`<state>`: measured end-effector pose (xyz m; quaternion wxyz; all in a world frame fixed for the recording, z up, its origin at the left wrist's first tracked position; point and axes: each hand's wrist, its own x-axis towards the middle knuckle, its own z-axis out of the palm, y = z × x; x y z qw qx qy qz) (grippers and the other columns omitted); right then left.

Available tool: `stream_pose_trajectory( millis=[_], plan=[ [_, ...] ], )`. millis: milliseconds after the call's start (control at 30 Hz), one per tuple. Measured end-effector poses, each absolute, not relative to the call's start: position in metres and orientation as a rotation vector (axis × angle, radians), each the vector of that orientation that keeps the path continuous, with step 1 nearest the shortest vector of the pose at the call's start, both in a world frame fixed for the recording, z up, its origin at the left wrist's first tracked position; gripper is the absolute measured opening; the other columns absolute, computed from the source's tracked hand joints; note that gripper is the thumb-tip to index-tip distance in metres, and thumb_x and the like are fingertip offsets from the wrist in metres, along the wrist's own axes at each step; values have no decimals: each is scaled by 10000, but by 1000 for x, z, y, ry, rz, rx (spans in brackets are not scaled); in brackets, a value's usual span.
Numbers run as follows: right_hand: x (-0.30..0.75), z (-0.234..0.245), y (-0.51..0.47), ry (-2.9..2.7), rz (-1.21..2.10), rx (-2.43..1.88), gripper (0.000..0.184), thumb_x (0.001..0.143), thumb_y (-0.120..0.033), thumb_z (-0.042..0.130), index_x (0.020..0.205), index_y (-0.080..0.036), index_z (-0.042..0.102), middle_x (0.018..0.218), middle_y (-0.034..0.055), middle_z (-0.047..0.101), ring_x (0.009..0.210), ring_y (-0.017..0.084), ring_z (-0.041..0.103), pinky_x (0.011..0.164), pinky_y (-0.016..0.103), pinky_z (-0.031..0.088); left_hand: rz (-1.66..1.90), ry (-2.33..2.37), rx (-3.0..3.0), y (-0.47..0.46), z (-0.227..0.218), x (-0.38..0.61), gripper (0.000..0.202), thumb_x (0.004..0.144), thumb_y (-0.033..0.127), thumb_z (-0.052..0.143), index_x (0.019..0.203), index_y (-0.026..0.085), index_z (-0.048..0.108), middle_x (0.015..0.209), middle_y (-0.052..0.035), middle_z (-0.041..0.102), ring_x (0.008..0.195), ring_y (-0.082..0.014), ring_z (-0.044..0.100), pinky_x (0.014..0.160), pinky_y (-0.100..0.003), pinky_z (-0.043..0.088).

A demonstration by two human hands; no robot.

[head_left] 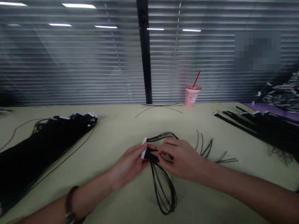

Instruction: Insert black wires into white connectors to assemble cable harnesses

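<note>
Both my hands meet over the middle of the pale table point(121, 130). My left hand point(129, 163) and my right hand point(181, 158) together grip a bundle of thin black wires point(163, 189) at its middle, where a small white-ended connector point(144, 148) shows. The wires loop out beyond the hands toward the window and hang in a longer loop toward me. A dark bracelet point(70, 208) sits on my left wrist.
A large pile of black wire bundles point(35, 146) lies at the left, another pile point(263, 124) at the right. Loose short wires point(210, 149) lie right of my hands. A pink cup with a red straw point(192, 95) stands by the window blinds.
</note>
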<state>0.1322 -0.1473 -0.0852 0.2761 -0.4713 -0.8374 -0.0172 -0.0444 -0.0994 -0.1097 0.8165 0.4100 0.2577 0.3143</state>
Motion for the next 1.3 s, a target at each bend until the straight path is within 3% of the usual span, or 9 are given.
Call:
stream_pose_trajectory(
  millis=[167, 433, 700, 833, 967, 1067, 1167, 1300],
  plan=[
    [131, -93, -144, -2320, -213, -1251, 209, 851, -249, 425, 785, -166, 605, 732, 22, 556, 652, 111, 508, 568, 237, 359, 682, 579, 888, -103, -109, -42, 247, 853, 272, 443, 939, 112, 610, 932, -103, 628, 860, -166, 558, 789, -316, 439],
    [124, -100, -145, -2423, -316, -1307, 140, 837, -174, 449, 816, -154, 586, 756, 25, 536, 665, 132, 495, 562, 263, 384, 669, 575, 977, -106, -107, -40, 258, 855, 263, 441, 990, 134, 618, 954, -95, 622, 899, -186, 548, 780, -327, 444],
    [126, -94, -147, -2635, -408, -1208, 128, 825, -125, 429, 838, -106, 555, 799, 66, 541, 769, 192, 482, 650, 317, 403, 627, 556, 984, -104, -109, -41, 244, 855, 249, 442, 932, 121, 635, 933, -94, 629, 869, -173, 557, 762, -298, 435],
    [132, -85, -148, -2551, -16, -1236, 147, 859, -146, 381, 888, -120, 523, 802, 58, 556, 710, 152, 495, 627, 289, 386, 593, 548, 970, -103, -109, -42, 230, 854, 230, 442, 920, 114, 630, 902, -94, 640, 857, -164, 565, 769, -285, 426],
    [145, -60, -145, -2251, 921, -1150, 168, 814, -182, 453, 971, -135, 492, 598, -32, 484, 516, 74, 408, 495, 206, 324, 577, 527, 957, -101, -110, -44, 219, 851, 228, 446, 892, 108, 625, 883, -100, 651, 847, -169, 579, 820, -313, 410],
    [163, -39, -142, -1829, 1530, -987, 123, 776, -185, 460, 850, -130, 542, 543, -40, 446, 452, 50, 361, 437, 186, 281, 575, 497, 956, -99, -111, -45, 268, 860, 268, 419, 888, 96, 622, 844, -116, 660, 846, -194, 596, 830, -330, 403],
    [183, -22, -138, -1434, 1598, -872, 128, 718, -203, 464, 759, -143, 568, 577, -10, 485, 473, 65, 419, 460, 215, 327, 573, 516, 952, -98, -111, -46, 276, 854, 290, 430, 873, 94, 623, 821, -118, 658, 835, -198, 604, 804, -304, 409],
    [202, -13, -134, -1237, 1326, -777, 177, 711, -226, 466, 818, -200, 603, 650, -13, 506, 500, 56, 418, 480, 217, 333, 582, 547, 935, -99, -110, -45, 268, 842, 306, 451, 858, 102, 623, 810, -109, 647, 814, -189, 602, 769, -286, 413]
  ],
)
